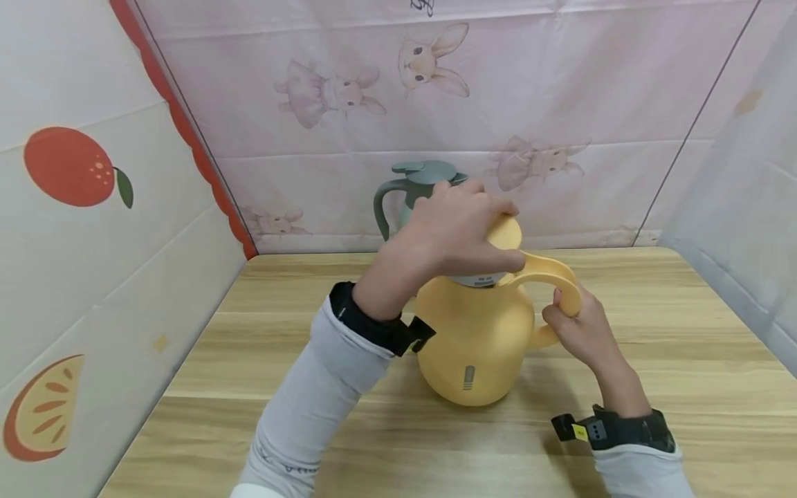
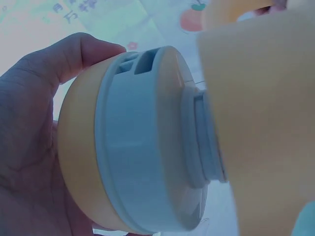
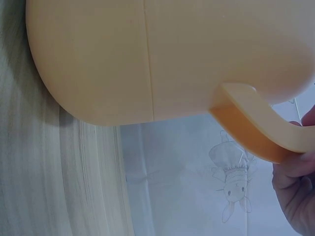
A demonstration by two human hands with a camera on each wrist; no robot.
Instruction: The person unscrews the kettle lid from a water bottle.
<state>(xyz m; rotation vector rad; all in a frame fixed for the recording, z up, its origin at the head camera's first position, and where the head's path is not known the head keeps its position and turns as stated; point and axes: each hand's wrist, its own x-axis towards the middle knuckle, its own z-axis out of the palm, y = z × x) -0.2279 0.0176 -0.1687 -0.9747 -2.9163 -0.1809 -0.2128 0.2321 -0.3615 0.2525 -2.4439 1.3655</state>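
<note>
A yellow vacuum jug [image 1: 476, 339] stands on the table in the head view. My left hand [image 1: 445, 232] grips its round lid [image 1: 507, 234] from above. In the left wrist view, the lid [image 2: 130, 142] has a yellow top, a pale grey lower ring and a narrower stopper [image 2: 202, 137] pointing at the jug body [image 2: 261, 118]. The ring stands apart from the body; whether the stopper's end is still inside the neck is hidden. My right hand [image 1: 585, 328] holds the jug's handle [image 1: 554, 273], which the right wrist view also shows with the fingers curled round it [image 3: 295, 184].
Behind the yellow jug stands a green jug [image 1: 429, 176], partly hidden by my left hand. The wood-grain table [image 1: 280, 415] meets a rabbit-printed back sheet [image 1: 349, 41]. A fruit-printed sheet [image 1: 124, 277] borders the left side, and a pale sheet [image 1: 753, 228] the right.
</note>
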